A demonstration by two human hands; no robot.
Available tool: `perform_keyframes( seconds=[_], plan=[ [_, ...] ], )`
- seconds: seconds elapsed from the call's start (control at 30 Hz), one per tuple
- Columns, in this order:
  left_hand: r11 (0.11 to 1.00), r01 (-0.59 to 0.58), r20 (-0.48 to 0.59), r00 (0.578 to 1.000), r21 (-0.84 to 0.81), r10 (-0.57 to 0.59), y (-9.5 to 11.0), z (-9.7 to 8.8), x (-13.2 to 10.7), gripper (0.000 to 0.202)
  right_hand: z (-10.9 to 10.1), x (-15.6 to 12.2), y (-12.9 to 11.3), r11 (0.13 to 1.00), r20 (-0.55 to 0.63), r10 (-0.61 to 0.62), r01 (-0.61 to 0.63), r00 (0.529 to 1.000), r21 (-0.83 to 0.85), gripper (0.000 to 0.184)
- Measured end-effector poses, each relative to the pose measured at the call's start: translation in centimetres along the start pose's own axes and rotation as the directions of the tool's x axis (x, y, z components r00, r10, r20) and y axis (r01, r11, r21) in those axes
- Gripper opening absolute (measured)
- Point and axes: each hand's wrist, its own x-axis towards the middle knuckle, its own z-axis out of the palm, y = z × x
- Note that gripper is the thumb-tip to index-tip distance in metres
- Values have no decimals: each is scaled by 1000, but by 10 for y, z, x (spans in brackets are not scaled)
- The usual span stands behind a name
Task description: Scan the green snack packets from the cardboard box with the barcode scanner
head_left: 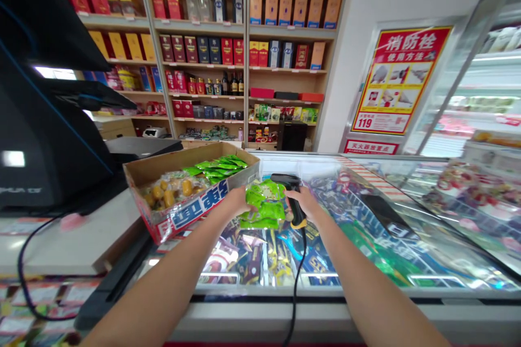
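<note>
Open cardboard box = ref. pt. for all positions. L hand, just R of the box, is closed on the L edge of a bright green packet; fingertips partly hidden. R hand, farther R of the box, is wrapped round the handle of a black handheld scanner w/ yellow base; can't tell if its fingers also touch the packet. Packet is held up btwn both hands, near the box's R end, above a glass-topped chest freezer full of wrapped goods. Scanner's cable runs down, R of the box. Inside the box: green sachets toward R end; yellow-brown items in clear wrap toward L end. L of the box: pale worktop & black monitor. Well R of the box: flat black slab on the glass. Behind the box: shelving w/ boxed goods & bottles; R of that, a red-&-yellow poster.
</note>
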Motion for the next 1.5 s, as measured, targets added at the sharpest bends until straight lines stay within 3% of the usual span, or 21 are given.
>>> perform_keyframes(
  seconds=[0.1,0.23,0.37,0.47,0.53,0.6,0.73,0.9,1.07,1.5],
  plan=[
    [1000,-4,32,999,12,4,5,-4,0,47,1,4,3,1000,25,5,-4,1000,-19,21],
    [972,124,243,967,-200,-73,4,-10,2,34,2,4,1,1000,50,-19,20,999,-15,23],
    [791,382,451,879,-477,-152,0,-9,1,27,3,0,-4,1000,50,-17,17,999,8,24],
    [705,478,525,833,-523,-176,1,-8,-2,31,4,-2,-8,999,61,-16,14,998,35,27],
    [644,501,534,829,-578,-166,5,-8,-3,33,2,-4,-11,998,73,-25,20,997,60,29],
    [558,470,471,869,-684,-155,10,-8,-4,38,0,-4,-13,995,89,-37,28,995,94,32],
    [372,255,207,964,-892,-164,19,-2,-4,50,-5,-5,-15,991,147,-49,29,988,132,36],
    [210,52,16,985,-976,-169,19,15,-4,51,-7,-5,-14,995,155,-41,25,987,101,34],
    [181,-46,-84,974,-982,-209,16,26,-5,52,-8,-2,-9,997,213,-30,15,977,70,31],
    [184,-34,-80,965,-982,-248,23,21,-9,50,-7,2,-7,999,193,-4,-6,981,52,26]
  ],
)
